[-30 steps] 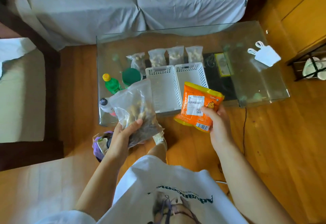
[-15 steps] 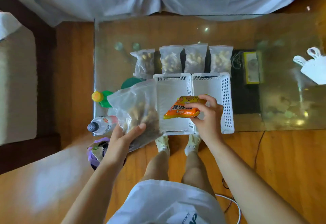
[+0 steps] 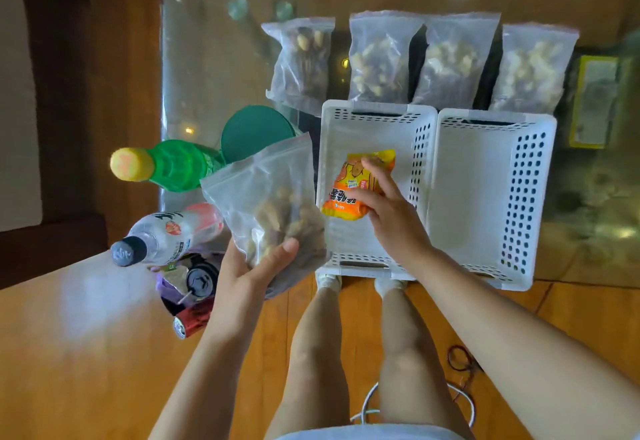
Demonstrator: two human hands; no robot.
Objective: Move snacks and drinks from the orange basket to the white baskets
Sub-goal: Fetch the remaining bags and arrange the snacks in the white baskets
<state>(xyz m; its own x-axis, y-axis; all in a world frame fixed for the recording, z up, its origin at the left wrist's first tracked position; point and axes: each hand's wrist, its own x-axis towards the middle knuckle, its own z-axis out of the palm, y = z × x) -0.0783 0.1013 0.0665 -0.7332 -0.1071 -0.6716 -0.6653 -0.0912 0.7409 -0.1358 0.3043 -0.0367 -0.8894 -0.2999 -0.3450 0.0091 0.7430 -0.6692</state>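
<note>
Two white baskets stand side by side at the glass table's near edge, the left basket [image 3: 372, 117] and the right basket [image 3: 491, 176]. My right hand [image 3: 389, 218] grips an orange snack packet [image 3: 349, 185] and holds it down inside the left basket. My left hand [image 3: 254, 275] holds a clear zip bag of nuts [image 3: 273, 204] just left of that basket. Below my left hand, on the floor, a container [image 3: 194, 287] holds cans and wrappers; its colour is mostly hidden.
A green bottle [image 3: 166, 164], a clear bottle with a black cap [image 3: 162, 235] and a green lid [image 3: 254, 133] stand at the table's left. Several nut bags [image 3: 381, 58] line up behind the baskets. A yellow-edged object [image 3: 594, 100] lies under the glass on the right.
My right hand has lowered the orange packet from the basket's rim down into the left basket. The camera has moved in closer over the table. My left hand keeps the nut bag.
</note>
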